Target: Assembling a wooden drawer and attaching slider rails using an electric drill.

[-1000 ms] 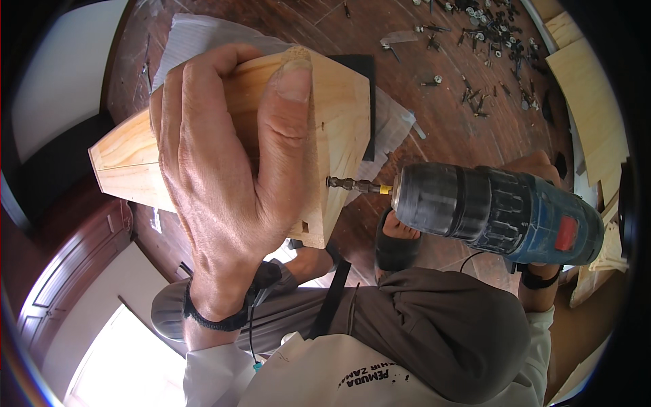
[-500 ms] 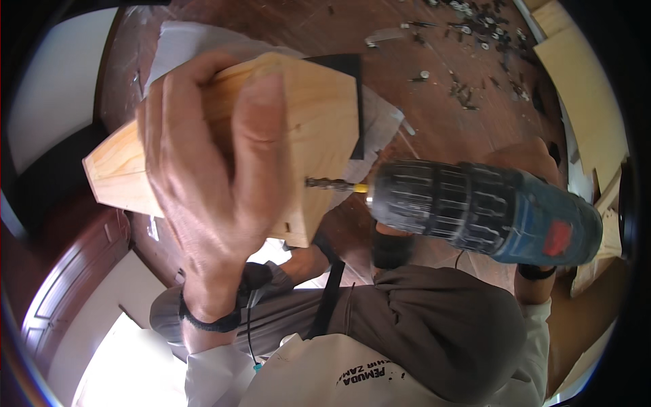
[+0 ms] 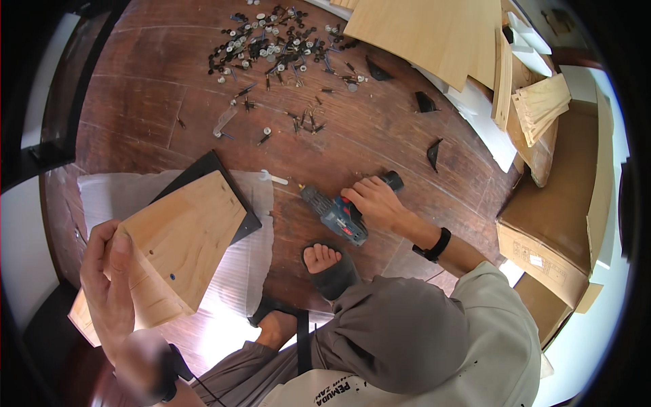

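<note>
My left hand [image 3: 108,278] grips a pale pine block [image 3: 186,234] with angled faces, thumb over its near-left edge. A dark blue dot and some small dark holes mark its upper face. Under its far side lies a flat black panel [image 3: 242,216], on a white foam sheet [image 3: 261,261]. To the right, down at the floor, my right hand [image 3: 380,207] is closed around the handle of a blue and black cordless drill [image 3: 342,218]. The drill's chuck faces the pine block, apart from it. A small white wrench [image 3: 274,178] rests just beyond the chuck.
Screws, bolts and round caps [image 3: 271,47] are scattered over the wooden floor. Several black corner brackets [image 3: 426,102] lie to their right. Light wooden boards [image 3: 434,34] and an open cardboard box [image 3: 549,224] line the right side. My foot [image 3: 322,259] is near the drill.
My right hand has carried the drill away from the wood and down to the floor. The pine block now appears lower and farther left, still in my left hand. The view has shifted.
</note>
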### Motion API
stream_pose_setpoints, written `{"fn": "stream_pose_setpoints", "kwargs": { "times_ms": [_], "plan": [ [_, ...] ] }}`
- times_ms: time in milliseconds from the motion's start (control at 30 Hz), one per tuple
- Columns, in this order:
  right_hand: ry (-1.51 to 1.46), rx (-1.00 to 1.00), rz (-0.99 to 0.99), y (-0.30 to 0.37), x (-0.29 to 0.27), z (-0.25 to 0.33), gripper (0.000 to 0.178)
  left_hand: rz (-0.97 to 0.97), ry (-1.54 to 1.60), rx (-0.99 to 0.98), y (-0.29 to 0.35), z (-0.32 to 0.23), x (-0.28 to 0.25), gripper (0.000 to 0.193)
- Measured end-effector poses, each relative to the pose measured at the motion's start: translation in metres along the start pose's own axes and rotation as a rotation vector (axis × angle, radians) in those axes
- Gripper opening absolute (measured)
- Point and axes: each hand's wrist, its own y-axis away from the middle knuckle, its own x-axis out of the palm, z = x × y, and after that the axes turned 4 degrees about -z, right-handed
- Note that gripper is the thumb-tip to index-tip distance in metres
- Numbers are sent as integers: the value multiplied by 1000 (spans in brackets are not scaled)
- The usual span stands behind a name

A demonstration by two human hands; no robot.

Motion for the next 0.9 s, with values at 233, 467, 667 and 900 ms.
{"fn": "stream_pose_setpoints", "kwargs": {
  "times_ms": [233, 467, 667, 900],
  "plan": [
    [-86, -36, 202, -25, -25, -1, 45, 158, 78, -33, -4, -3, -19, 39],
    [-251, 281, -420, -188, -32, -57, 18, 186, 144, 19, 2, -8, -22, 37],
    [185, 524, -401, -235, -19, -90, 12, 115, 290, 117, -10, 16, -13, 24],
    [193, 625, -244, -266, -35, -59, 23, 123, 252, 33, -5, 17, -28, 26]
  ]
}}
